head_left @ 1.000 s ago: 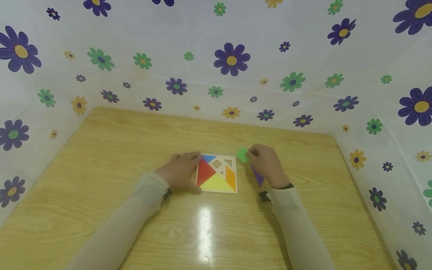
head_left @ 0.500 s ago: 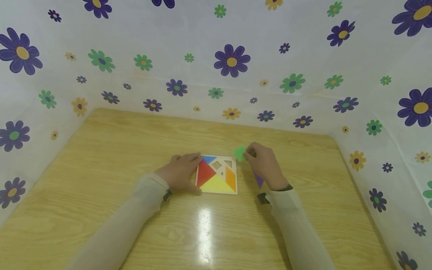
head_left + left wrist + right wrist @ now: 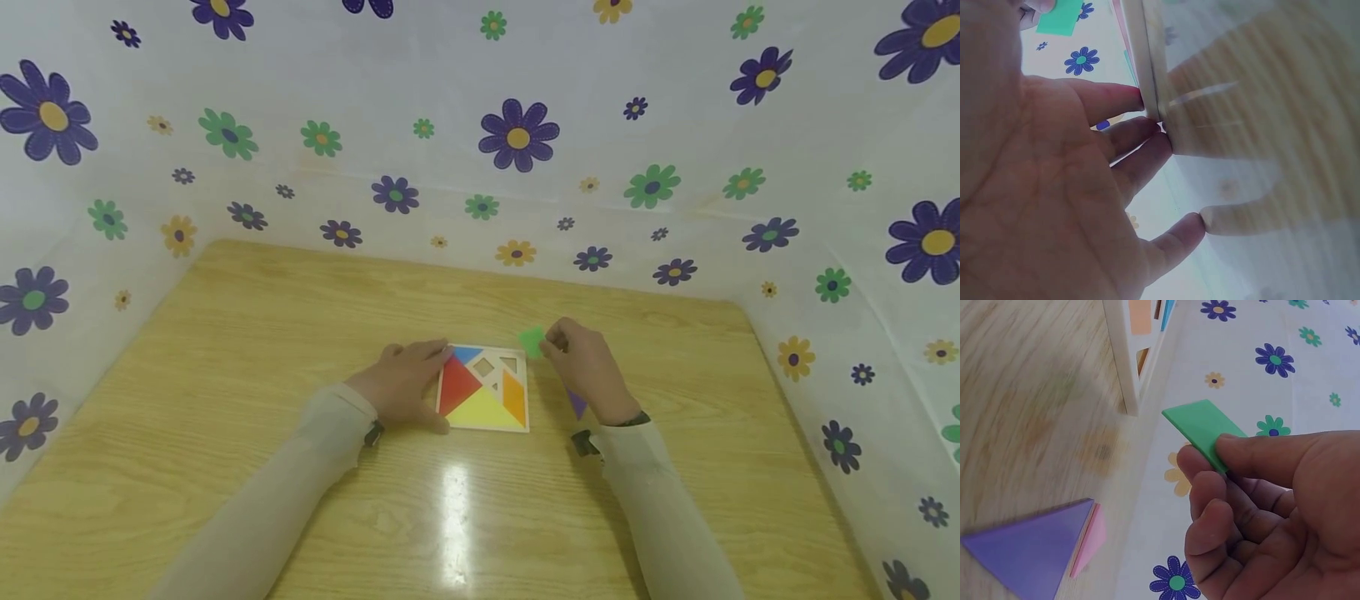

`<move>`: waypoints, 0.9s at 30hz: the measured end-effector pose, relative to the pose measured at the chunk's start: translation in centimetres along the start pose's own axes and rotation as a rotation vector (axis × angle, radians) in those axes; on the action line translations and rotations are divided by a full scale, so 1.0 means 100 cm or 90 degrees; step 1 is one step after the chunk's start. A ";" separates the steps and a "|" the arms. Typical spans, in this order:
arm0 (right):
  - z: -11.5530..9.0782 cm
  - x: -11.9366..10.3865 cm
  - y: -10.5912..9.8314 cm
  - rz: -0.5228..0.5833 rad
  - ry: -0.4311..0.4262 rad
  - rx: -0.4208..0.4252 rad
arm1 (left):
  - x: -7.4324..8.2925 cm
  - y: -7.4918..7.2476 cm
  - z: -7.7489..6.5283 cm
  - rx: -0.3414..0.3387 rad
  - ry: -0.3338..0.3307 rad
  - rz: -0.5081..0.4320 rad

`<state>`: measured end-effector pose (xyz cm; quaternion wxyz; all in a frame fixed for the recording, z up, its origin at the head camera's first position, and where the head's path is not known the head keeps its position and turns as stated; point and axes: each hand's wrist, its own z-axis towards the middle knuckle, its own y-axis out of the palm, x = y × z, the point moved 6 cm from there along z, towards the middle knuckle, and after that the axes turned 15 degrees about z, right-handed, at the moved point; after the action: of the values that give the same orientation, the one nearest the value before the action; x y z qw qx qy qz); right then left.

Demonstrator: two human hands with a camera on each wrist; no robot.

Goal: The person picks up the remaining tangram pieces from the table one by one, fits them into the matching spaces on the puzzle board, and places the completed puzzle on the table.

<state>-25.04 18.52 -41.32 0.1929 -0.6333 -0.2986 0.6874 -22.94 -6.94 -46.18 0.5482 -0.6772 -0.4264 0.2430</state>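
A square tangram tray (image 3: 527, 421) lies mid-table, holding a blue triangle (image 3: 465, 355), a red triangle (image 3: 455, 387), a yellow triangle (image 3: 483, 410) and an orange parallelogram (image 3: 513, 398). Bare recesses show in its upper right part. My left hand (image 3: 401, 383) rests along the tray's left edge, fingers extended and fingertips against the frame. Between thumb and fingers, my right hand (image 3: 588, 367) pinches a green tangram square (image 3: 1200, 425), just off the tray's top right corner. Under that wrist lies a purple triangle (image 3: 1035, 547), partly hidden in the head view.
Beside the purple triangle sits a small pink piece (image 3: 1090, 540), concealed from the head camera. The wooden table (image 3: 300, 308) is bordered at the back and sides by a white flowered cloth (image 3: 442, 92).
My right hand has shifted slightly left with the green square, bringing it closer to the tray's top right corner, then stayed nearly still. The left hand keeps its place at the tray.
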 end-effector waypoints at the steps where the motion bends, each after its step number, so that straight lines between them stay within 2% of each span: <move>1: 0.000 0.000 0.000 -0.003 0.005 -0.005 | 0.000 0.000 0.000 0.001 0.003 0.003; 8: -0.001 0.000 0.003 -0.007 0.008 -0.038 | 0.000 0.000 0.000 0.004 0.000 -0.001; 19: 0.001 0.002 0.007 0.018 0.010 -0.005 | 0.001 0.000 0.002 0.005 0.003 0.011; 27: 0.004 0.004 0.015 0.062 0.008 -0.010 | 0.000 0.001 0.003 0.008 0.002 0.019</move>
<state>-25.31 17.54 -42.60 0.1563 -0.6529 -0.2714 0.6897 -23.13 -6.81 -46.38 0.5491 -0.6807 -0.4137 0.2528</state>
